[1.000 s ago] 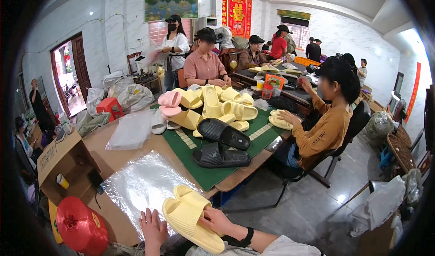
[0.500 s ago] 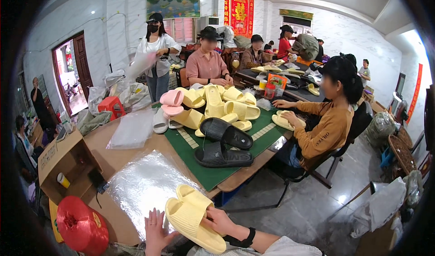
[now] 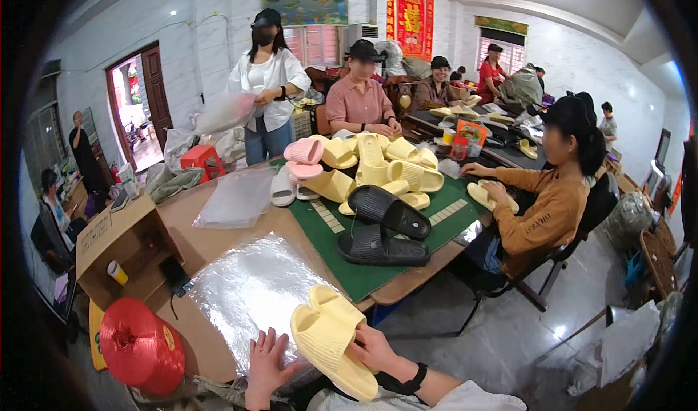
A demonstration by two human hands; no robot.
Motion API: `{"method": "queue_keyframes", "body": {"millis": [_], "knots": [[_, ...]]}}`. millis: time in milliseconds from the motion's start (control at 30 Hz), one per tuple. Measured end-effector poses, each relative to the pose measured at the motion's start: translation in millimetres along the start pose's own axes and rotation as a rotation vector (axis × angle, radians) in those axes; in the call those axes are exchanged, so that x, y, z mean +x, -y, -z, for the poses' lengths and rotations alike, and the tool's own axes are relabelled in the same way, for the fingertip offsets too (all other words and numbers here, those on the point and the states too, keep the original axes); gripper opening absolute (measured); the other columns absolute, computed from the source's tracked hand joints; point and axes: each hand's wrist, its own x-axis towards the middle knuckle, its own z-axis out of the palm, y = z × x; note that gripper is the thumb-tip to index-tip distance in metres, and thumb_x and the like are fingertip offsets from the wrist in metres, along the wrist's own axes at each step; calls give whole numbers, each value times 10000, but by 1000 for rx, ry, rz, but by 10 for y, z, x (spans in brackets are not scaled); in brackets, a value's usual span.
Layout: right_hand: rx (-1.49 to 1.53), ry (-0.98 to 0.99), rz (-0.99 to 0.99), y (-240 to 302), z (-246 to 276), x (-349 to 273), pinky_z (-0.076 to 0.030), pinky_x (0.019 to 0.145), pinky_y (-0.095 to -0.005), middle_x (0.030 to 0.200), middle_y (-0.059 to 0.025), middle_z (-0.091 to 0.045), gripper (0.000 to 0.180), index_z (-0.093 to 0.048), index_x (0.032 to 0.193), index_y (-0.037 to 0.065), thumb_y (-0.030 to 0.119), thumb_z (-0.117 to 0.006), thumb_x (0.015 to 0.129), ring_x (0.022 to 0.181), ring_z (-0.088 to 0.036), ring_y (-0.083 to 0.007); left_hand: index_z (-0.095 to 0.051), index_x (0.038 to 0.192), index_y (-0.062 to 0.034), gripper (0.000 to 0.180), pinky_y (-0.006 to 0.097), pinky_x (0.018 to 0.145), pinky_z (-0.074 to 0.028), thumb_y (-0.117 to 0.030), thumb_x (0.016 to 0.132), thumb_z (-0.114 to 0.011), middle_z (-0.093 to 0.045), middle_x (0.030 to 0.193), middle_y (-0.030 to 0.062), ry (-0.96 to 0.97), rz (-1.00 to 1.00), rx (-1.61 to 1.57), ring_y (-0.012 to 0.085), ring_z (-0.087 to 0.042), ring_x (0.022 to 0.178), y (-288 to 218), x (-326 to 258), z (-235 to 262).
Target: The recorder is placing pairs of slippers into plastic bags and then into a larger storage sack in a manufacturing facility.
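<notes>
My right hand (image 3: 376, 353) grips a pair of pale yellow slide slippers (image 3: 331, 338) stacked together, held tilted above the table's near edge. The fingers reach into the foot opening, and the strap's ribbed top faces up. My left hand (image 3: 269, 367) is open, fingers spread, just left of the slippers. It is at the near edge of a shiny stack of clear plastic bags (image 3: 243, 287); whether it touches them I cannot tell. Beyond lies a heap of yellow slippers (image 3: 372, 160), with pink slippers (image 3: 303, 156) and black slippers (image 3: 389, 211) among them on a green mat (image 3: 363, 284).
A red twine roll (image 3: 142, 349) and an open cardboard box (image 3: 127, 240) stand at the left. More clear bags (image 3: 236, 200) lie farther back. At the right, a seated co-worker in brown (image 3: 552, 207) handles a yellow slipper (image 3: 491, 196). Other people sit or stand behind.
The whole view has shifted, so the scene sits farther right and slightly lower. My right hand keeps hold of the slippers, and my left stays spread beside them.
</notes>
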Motion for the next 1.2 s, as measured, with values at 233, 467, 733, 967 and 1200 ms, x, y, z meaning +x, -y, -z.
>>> {"method": "queue_keyframes", "body": {"millis": [233,467,733,967,1200], "knots": [[126,-18,-104,35,4,-15,-533,756,-387,1005,-177,-644,239,-681,1124,17,169,-656,941,871,-659,-339,-587,1387,-135,710,584,1154,-268,-504,803,-750,-454,1499,237,29,-9,-19,471,-395,1392,0,-72,95],[36,-81,-17,-28,101,17,-522,733,-351,1003,-164,-639,226,-684,1074,-2,184,-656,948,837,-661,-281,-634,1301,-82,846,512,1109,-386,-639,685,-794,-477,1435,313,9,-20,-132,481,-412,1370,-106,-40,260],[125,-111,-115,-199,226,22,-516,742,-350,1015,-156,-630,237,-680,1065,-7,200,-645,957,866,-659,-266,-637,1319,-90,694,513,1119,-366,-457,747,-775,-481,1475,249,15,-42,-81,470,-381,1392,72,20,80],[480,-131,-225,-12,87,55,-510,818,-326,1140,-187,-609,265,-667,1142,-31,165,-613,972,980,-646,-272,-637,1318,-60,582,521,1108,-365,-394,847,-711,-497,1446,286,-65,-43,28,492,-447,1336,-79,52,51],[336,-56,-34,-102,7,50,-482,875,-283,1209,-126,-597,288,-623,1215,-61,112,-580,988,1093,-587,-168,-648,1284,-75,382,532,1104,-343,-213,933,-594,-530,1422,241,-130,-20,-37,473,-447,1321,-40,-30,-80]]}}
